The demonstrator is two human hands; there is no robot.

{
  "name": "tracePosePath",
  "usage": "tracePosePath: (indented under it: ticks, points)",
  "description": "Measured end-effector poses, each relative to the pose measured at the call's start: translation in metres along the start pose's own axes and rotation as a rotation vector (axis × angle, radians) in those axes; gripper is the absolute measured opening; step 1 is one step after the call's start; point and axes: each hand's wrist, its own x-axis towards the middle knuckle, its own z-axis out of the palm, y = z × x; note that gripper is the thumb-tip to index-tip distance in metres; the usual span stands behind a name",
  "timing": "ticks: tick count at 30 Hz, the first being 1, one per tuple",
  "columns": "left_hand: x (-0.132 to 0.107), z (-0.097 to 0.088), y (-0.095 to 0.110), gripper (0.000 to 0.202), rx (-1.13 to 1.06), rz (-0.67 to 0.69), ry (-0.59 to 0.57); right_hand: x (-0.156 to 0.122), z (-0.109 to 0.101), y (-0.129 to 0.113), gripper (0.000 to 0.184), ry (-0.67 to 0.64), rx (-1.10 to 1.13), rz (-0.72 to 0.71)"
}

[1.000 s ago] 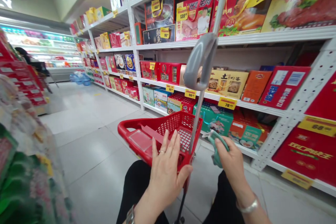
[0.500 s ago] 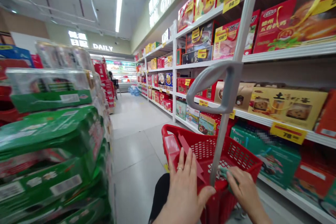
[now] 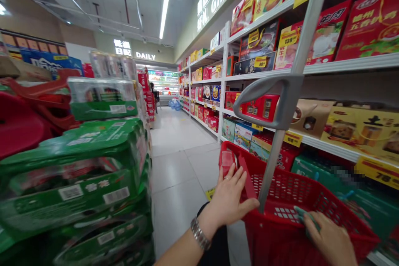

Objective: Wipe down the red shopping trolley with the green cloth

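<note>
A red plastic shopping basket (image 3: 277,239) with perforated sides stands low in front of me. From it rises a metal pole with a grey looped handle (image 3: 289,95). My left hand (image 3: 229,199), wearing a ring and a wristwatch (image 3: 200,234), lies with fingers stretched out on the basket's left side, against its red folded carry handle (image 3: 247,178). At the near right rim, my right hand (image 3: 332,237) is closed on a grey-green cloth (image 3: 304,217), partly hidden by the fingers. Inside the basket, the perforated floor shows in part.
Shelves (image 3: 264,74) of boxed gift packs with yellow price tags run along the right, close to the basket. Green shrink-wrapped packs (image 3: 93,145) are stacked high on the left. Between them a tiled aisle (image 3: 174,162) leads to a lit refrigerated display (image 3: 163,81).
My view has swung left, so basket and shelves sit farther right. The left forearm and watch now show. The right hand, holding the cloth, has shifted along the basket's near rim.
</note>
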Motion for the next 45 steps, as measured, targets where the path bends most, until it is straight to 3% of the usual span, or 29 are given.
tracePosePath:
  ticks: [3,6,10,14,19,21,23,25,27,33,36,41,43,45]
  points:
    - [0.018,0.0,-0.007,0.083,0.007,0.005,-0.063,-0.014,-0.001,0.0,0.037,0.092,-0.053,-0.001]
    - [0.037,0.003,-0.012,0.086,0.051,-0.007,-0.09,-0.019,-0.015,-0.015,0.036,0.155,-0.148,0.035]
    - [0.065,0.005,-0.02,0.074,0.14,-0.064,-0.123,-0.012,-0.039,-0.06,0.03,0.127,-0.224,0.179]
    - [0.094,0.011,-0.032,0.057,0.104,-0.149,-0.083,0.009,-0.042,-0.106,0.025,0.122,-0.116,0.308]
    - [0.103,0.015,-0.041,0.056,0.099,-0.139,-0.02,0.022,-0.034,-0.153,0.024,0.101,0.096,0.21]
    - [0.102,0.016,-0.045,0.057,0.107,-0.135,-0.017,0.02,-0.033,-0.16,0.035,0.052,0.113,0.136]
    - [0.103,0.017,-0.05,0.056,0.114,-0.13,-0.007,0.016,-0.034,-0.156,0.055,-0.026,0.087,0.072]
    - [0.105,0.019,-0.055,0.056,0.118,-0.12,0.008,0.012,-0.038,-0.14,0.062,-0.1,0.048,0.045]
    - [0.107,0.02,-0.058,0.055,0.119,-0.104,0.024,0.008,-0.045,-0.113,0.056,-0.157,0.004,0.075]
    - [0.11,0.025,-0.06,0.055,0.109,-0.074,0.038,0.008,-0.074,-0.011,0.032,-0.281,-0.121,0.345]
    - [0.117,0.025,-0.06,0.058,0.121,-0.093,0.011,0.017,-0.083,0.022,0.017,-0.314,-0.135,0.378]
    - [0.14,0.015,-0.066,0.061,0.154,-0.212,0.001,0.021,-0.078,0.025,0.014,-0.336,-0.125,0.355]
    - [0.144,0.013,-0.068,0.063,0.125,-0.277,0.055,0.017,-0.072,0.016,0.016,-0.319,-0.12,0.35]
    - [0.136,0.017,-0.067,0.069,0.096,-0.322,0.179,0.011,-0.066,0.004,0.018,-0.295,-0.114,0.349]
